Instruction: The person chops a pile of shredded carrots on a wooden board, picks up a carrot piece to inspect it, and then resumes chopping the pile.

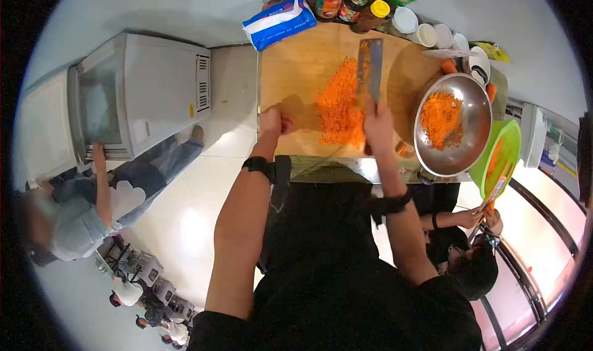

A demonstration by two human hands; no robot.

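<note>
My right hand (378, 128) is wrapped round the handle of a cleaver (370, 73). Its broad blade points away from me over the board, with orange bits stuck to it. Along the blade's left side lies a heap of finely chopped carrot (341, 107), spread on the wooden cutting board (296, 60). My left hand (275, 122) is over the board's left edge, apart from the carrot, with its fingers curled in and nothing seen in them. To the right of the cleaver, a steel bowl (454, 159) holds more chopped carrot (441, 120).
Behind the board stand sauce bottles (330, 2), a blue-and-white packet (281, 22) and white tubs (425, 35). A green basket (508, 138) is beside the bowl. One person works at right with a peeler-like tool; another (80, 218) holds open a white cabinet (164, 91) at left.
</note>
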